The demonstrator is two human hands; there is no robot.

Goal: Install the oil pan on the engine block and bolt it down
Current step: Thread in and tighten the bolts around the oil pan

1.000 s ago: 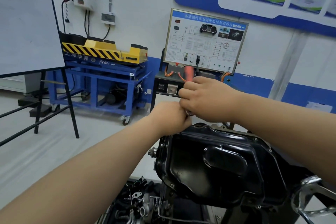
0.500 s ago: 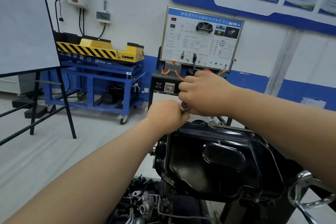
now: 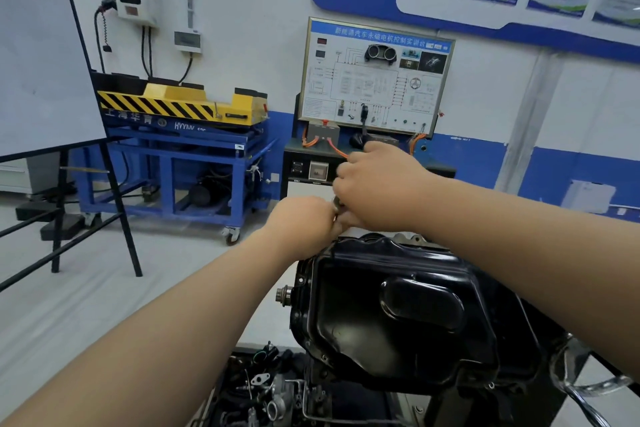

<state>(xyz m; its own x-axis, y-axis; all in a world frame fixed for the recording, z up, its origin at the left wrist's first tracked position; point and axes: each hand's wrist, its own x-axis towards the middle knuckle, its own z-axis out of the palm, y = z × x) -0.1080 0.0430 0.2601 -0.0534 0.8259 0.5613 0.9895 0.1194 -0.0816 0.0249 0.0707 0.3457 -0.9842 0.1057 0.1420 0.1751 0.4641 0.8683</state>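
Nearest me: black oil pan (image 3: 398, 315), belly up, loose parts (image 3: 270, 392) below its left edge. At its far rim, my left hand (image 3: 301, 225) is curled, grip hidden; my right hand (image 3: 377, 187) is curled round a small metal piece (image 3: 336, 202). Beyond: open grey floor (image 3: 104, 305) leftward, blue trolley (image 3: 166, 163), wall (image 3: 242, 28).

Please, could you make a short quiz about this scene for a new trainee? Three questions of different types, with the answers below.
1. True or false: the black oil pan lies on the floor.
2. The left hand and right hand meet at a small metal tool above: A the pan's far rim; B its near rim; C the whiteboard.
3. Fill in: the yellow striped unit sits on a ____ cart.
Key: 1 false; 2 A; 3 blue.
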